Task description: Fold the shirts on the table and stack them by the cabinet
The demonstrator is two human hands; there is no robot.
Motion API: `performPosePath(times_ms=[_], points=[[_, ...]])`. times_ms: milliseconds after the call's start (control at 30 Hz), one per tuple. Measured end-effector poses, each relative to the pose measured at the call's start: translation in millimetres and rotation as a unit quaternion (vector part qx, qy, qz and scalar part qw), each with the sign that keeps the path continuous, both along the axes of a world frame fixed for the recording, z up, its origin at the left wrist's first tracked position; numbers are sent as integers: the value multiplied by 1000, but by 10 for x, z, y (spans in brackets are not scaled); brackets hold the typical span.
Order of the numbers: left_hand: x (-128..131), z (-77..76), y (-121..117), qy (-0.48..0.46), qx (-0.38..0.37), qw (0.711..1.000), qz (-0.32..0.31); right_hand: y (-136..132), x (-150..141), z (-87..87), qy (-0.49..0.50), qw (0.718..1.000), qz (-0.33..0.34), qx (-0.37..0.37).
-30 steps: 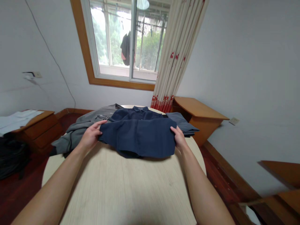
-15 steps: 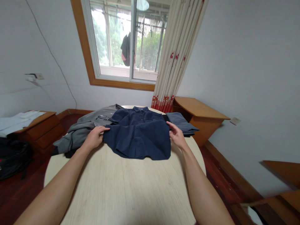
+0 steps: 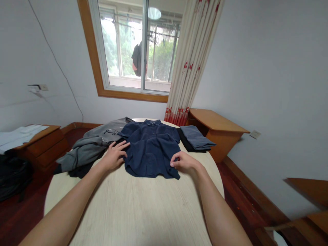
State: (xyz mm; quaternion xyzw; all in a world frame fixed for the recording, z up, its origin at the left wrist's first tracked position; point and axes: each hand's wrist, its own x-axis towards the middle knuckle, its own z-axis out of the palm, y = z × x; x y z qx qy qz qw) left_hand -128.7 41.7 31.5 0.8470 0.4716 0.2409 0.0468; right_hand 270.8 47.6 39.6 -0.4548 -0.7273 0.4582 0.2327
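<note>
A dark navy short-sleeved shirt (image 3: 152, 150) with a collar lies front up on the round table (image 3: 138, 208), its collar at the far side and its hem toward me. At its left edge is my left hand (image 3: 115, 156), fingers stretched out and apart, the tips touching the cloth. My right hand (image 3: 186, 161) is at the lower right side of the shirt, thumb and index finger pinched together on the fabric edge. Some creases run across the shirt's middle.
Rumpled grey clothes (image 3: 88, 150) lie on the table's left side. Folded dark garments (image 3: 197, 138) are stacked at the right. Behind stand a wooden desk (image 3: 217, 121) and a curtain (image 3: 191, 68); a wooden cabinet (image 3: 48, 147) is at the left.
The shirt's lower part, held up and stretched between both hands before, now lies flat on the table. Both hands have moved inward and lower, and my left fingers have spread.
</note>
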Motion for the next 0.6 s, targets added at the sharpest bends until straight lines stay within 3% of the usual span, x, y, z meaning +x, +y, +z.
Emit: performPosePath(times_ms=[67,133,200,267,333,433,600], points=[[-46,65,-27,-96,-49,994,-22,-57,56,79,5,994,85,-68],[-116,122,-42,-267,-72,961,0,-70,123,137,74,986,114,-92],[-177,152,-35,-455,-67,886,58,-15,179,149,231,972,21,-43],[-207,142,-2,-582,-65,802,117,92,214,105,384,913,-136,17],[-207,94,43,-629,-83,756,160,210,234,16,440,862,-252,8],[-174,2,94,-628,-120,746,190,330,235,-135,405,858,-313,-47],[-49,-1,93,-600,-164,763,178,341,130,-191,327,889,-313,-64]])
